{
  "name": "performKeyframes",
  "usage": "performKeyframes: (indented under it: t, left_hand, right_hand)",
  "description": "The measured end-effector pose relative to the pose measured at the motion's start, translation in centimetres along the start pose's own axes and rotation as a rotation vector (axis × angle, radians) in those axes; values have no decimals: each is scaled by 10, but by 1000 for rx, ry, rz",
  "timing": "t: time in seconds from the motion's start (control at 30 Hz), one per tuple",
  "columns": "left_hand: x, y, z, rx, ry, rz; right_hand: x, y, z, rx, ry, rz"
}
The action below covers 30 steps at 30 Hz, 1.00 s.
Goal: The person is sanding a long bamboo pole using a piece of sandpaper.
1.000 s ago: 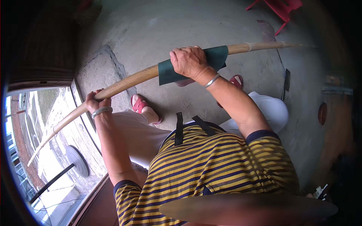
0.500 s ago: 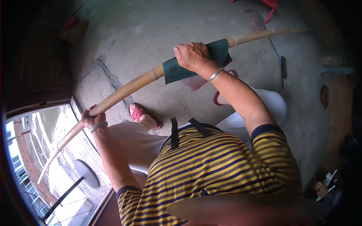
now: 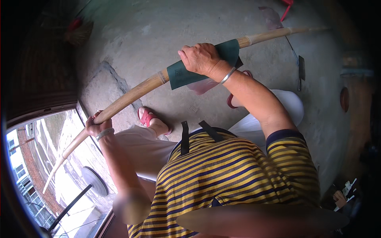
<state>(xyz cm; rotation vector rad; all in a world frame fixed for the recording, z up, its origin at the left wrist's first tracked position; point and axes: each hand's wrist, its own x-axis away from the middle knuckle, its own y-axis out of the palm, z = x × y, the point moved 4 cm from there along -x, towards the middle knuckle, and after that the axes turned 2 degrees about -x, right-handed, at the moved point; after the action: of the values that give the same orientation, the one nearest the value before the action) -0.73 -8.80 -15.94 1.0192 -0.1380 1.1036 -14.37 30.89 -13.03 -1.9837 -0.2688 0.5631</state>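
A long, slightly curved bamboo pole (image 3: 138, 89) runs from lower left to upper right across my view. My left hand (image 3: 99, 125) is closed around it toward the lower-left end. A dark green sheet (image 3: 178, 78) lies wrapped over the pole right of centre, and my right hand (image 3: 201, 58) grips the pole through it, fingers curled on top. Part of a pinkish-brown sheet (image 3: 200, 87) shows below the green one.
My red-sandalled feet (image 3: 147, 118) rest on cracked concrete (image 3: 119, 47). A cleaver-like tool (image 3: 301, 68) lies right, a red chair (image 3: 285, 8) stands at top, a broom (image 3: 77, 33) sits upper left. A bright doorway at left shows a round-based stand (image 3: 94, 179).
The pole has tilted: its left end and my left hand are lower in the picture, its right end higher. My right hand has risen slightly.
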Motion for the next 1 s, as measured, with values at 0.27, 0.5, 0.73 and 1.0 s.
performKeyframes:
  t: [0.27, 0.5, 0.73, 1.0]
  left_hand:
    - [9, 17, -12, 40, -27, -100]
    - [7, 6, -7, 18, 11, -31]
    - [20, 18, -11, 52, -38, -135]
    - [8, 10, -9, 14, 43, -351]
  right_hand:
    - [30, -67, 185, 208, 271, 122]
    - [-2, 6, -25, -26, -4, 27]
    - [39, -70, 193, 300, 134, 204]
    - [6, 6, -21, -54, 89, 71]
